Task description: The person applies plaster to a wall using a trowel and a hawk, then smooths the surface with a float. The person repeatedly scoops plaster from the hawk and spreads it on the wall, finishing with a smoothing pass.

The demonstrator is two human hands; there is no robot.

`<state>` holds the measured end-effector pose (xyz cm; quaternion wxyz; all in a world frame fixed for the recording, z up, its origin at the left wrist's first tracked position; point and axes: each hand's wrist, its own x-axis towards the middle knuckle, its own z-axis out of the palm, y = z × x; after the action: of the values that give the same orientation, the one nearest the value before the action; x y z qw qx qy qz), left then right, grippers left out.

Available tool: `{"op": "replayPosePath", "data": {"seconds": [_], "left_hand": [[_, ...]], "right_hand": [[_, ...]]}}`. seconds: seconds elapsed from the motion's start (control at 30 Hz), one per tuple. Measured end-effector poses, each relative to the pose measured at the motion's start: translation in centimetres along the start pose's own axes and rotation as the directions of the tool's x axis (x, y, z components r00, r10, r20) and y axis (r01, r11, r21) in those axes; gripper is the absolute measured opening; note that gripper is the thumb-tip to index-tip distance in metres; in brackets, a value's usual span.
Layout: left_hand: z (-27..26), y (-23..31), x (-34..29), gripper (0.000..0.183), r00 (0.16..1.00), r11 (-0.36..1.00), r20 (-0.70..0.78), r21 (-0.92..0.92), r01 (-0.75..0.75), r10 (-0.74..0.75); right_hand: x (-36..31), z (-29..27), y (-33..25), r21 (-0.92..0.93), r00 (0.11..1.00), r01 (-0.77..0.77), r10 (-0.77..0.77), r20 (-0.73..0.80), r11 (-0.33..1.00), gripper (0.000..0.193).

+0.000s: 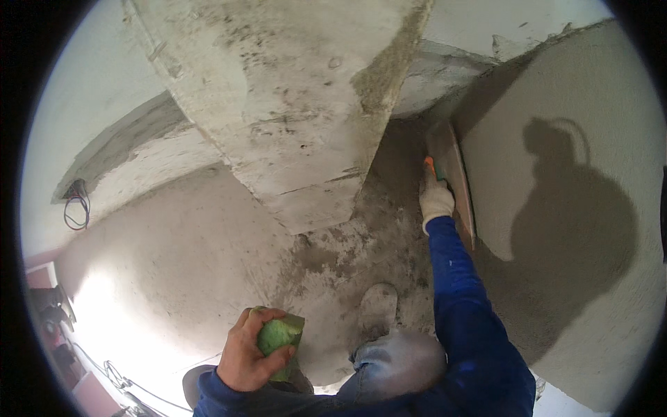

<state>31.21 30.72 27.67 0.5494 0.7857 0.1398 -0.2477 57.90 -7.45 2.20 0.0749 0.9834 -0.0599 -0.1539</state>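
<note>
My left hand [244, 353], bare, is closed around a green sponge [280, 338] with a blocky shape, held low in front of my body. My right hand [437, 200], in a pale work glove, reaches forward and grips a long plastering float [456, 177]. A bit of orange and green, perhaps its handle, shows by the gloved fingers. The float's long thin edge runs alongside the grey plastered wall [583, 90] on the right; whether its whole face touches the wall is hidden.
A rough concrete column [278, 118] juts in from the top centre, close to my right hand. Loose wires [78, 208] stick out of the left wall. The floor [333, 257] is blotched with mortar around my shoe [379, 306]. Cables [118, 379] trail at the lower left.
</note>
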Motion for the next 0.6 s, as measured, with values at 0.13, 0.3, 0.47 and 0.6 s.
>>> {"op": "replayPosePath", "data": {"seconds": [0.13,0.3,0.47,0.6], "left_hand": [[0.2,0.2,0.6,0.051,1.0,1.0,0.001,-0.023,-0.006,0.006],[0.5,0.2,0.7,0.051,1.0,0.999,-0.005,-0.035,0.022,-0.023],[0.6,0.1,0.1,0.05,0.999,0.999,0.032,-0.051,-0.016,0.017],[0.3,0.2,-0.3,0.05,0.996,0.998,0.079,-0.052,-0.044,0.048]], "right_hand": [[4.0,-0.7,-1.3,-0.05,0.997,-0.027,0.03,0.066,0.998,0.043],[4.7,-1.7,-2.6,-0.099,0.995,-0.09,0.094,0.035,0.991,0.038],[2.4,-4.8,-1.3,-0.026,0.991,-0.017,0.013,-0.131,1.0,0.036],[-0.3,-9.5,0.2,0.026,0.937,0.011,-0.001,-0.35,1.0,0.042]]}}
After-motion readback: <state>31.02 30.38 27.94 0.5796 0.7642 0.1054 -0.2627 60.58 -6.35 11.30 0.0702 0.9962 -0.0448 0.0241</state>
